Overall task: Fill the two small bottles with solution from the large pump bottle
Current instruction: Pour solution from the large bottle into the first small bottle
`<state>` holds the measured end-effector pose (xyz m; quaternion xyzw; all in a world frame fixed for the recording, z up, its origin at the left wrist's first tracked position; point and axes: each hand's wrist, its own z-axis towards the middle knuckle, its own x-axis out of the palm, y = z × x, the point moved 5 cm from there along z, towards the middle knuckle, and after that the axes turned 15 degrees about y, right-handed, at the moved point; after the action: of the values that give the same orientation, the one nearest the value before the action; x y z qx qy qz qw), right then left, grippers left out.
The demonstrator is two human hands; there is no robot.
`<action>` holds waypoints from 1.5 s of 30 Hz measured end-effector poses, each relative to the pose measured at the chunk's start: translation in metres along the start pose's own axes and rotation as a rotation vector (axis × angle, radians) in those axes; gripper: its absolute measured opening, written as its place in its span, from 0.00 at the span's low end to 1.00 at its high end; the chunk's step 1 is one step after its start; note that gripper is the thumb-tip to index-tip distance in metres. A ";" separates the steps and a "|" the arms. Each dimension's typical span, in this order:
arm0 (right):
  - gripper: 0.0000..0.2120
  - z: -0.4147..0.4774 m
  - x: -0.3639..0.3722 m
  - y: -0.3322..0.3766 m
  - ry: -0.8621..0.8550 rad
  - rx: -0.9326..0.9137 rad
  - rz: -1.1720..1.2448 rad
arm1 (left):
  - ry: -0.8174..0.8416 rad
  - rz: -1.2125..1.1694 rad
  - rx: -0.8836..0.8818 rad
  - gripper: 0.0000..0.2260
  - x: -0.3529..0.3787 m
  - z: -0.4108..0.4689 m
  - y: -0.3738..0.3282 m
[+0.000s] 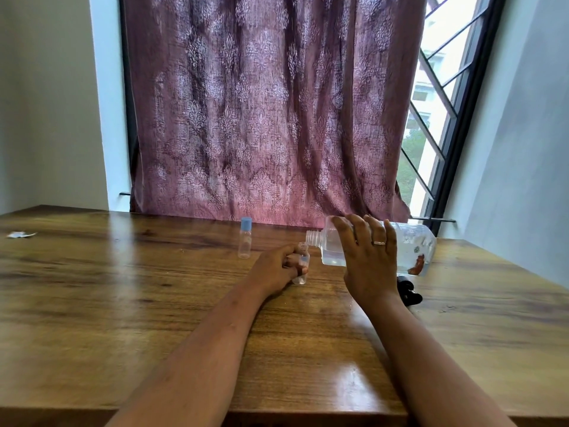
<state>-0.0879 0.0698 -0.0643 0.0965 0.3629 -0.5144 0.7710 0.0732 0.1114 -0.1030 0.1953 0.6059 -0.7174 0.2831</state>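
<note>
Two bare forearms reach out over the wooden table (123, 288), and both hands are busy. Left hand (278, 268) is curled around one small clear bottle (301, 268), fingers wrapped about its middle, holding it upright on the tabletop with its mouth uncovered. Right hand (368, 260) grips the large bottle (412, 248) from above, fingers spread over its shoulder, a ring (379, 242) on one finger. That large bottle is tipped over nearly flat, its threaded neck pointing left and sitting right at the small bottle's mouth, clear liquid pooled along its lower side. Its pump is off: one black pump head (408, 291) lies on the table just right of the right wrist, below the large bottle.

Count the small bottles: two. The second small bottle (245, 238) stands upright on its own, left of the large bottle's neck and a little farther back, with a light blue cap (246, 224) on it, untouched by either hand.

One scrap of crumpled wrapper (20, 234) lies far left of the large bottle, near the table's edge. Behind the large bottle hangs one patterned maroon curtain (261, 112), with a barred window (440, 87) showing at its right side.
</note>
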 end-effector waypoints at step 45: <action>0.36 0.001 -0.002 0.001 -0.041 0.008 0.012 | -0.008 0.020 -0.009 0.18 -0.001 -0.004 -0.006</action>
<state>-0.0874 0.0709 -0.0627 0.0915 0.3443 -0.5130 0.7810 0.0693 0.1164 -0.0984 0.1972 0.6062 -0.7124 0.2934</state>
